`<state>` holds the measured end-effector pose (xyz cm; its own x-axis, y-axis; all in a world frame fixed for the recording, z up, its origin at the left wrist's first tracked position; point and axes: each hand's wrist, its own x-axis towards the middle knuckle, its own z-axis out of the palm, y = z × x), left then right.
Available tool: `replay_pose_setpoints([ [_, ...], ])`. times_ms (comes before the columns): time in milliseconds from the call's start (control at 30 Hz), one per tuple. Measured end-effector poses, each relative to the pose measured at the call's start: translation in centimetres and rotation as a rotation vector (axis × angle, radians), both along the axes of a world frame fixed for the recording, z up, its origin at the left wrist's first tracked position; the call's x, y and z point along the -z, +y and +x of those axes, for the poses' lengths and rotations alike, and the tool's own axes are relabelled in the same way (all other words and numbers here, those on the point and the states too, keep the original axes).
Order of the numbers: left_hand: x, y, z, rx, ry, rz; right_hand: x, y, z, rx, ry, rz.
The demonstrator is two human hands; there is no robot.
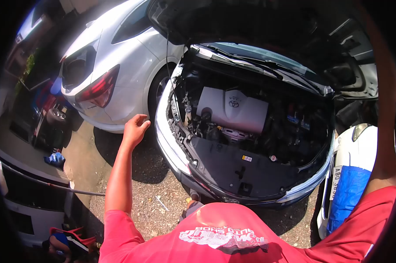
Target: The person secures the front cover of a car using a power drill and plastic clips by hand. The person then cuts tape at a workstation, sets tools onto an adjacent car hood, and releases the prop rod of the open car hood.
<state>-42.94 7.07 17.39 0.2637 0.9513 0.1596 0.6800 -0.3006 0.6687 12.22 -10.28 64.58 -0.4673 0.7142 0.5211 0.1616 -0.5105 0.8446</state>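
My left hand [137,129] is held out in the air to the left of a car's open engine bay, with its fingers loosely curled and partly apart; no object shows in it. Beyond it stands a silver car with a red tail light [102,87]. The engine bay shows a grey engine cover [233,108] and a black front panel [224,164]. Overhead is the raised hood [250,22]. My right arm [385,131] reaches up along the right edge, and its hand is out of view.
A blue cloth or sheet [349,193] hangs on a white car at the right. Gravel ground [147,206] lies before the engine bay. A thin rod [166,57] stands at the bay's left side. Part of a person [62,245] shows at the lower left.
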Motion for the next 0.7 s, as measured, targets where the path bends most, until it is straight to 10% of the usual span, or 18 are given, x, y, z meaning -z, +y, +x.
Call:
replay_pose_setpoints([
  [233, -5.8, 23.8, 11.4, 0.065, -0.240, 0.163, 0.7, 0.9, -4.9, -0.388, 1.179, 0.301],
  [533, -5.6, 39.5, 22.9, 0.150, -0.730, -0.166, 1.4, 1.1, -2.9, -0.694, 0.791, 0.269],
  [700, -5.1, 42.1, 23.1, 0.222, -0.668, -0.210, -1.4, -0.4, -2.0, -0.376, 1.240, 0.375],
])
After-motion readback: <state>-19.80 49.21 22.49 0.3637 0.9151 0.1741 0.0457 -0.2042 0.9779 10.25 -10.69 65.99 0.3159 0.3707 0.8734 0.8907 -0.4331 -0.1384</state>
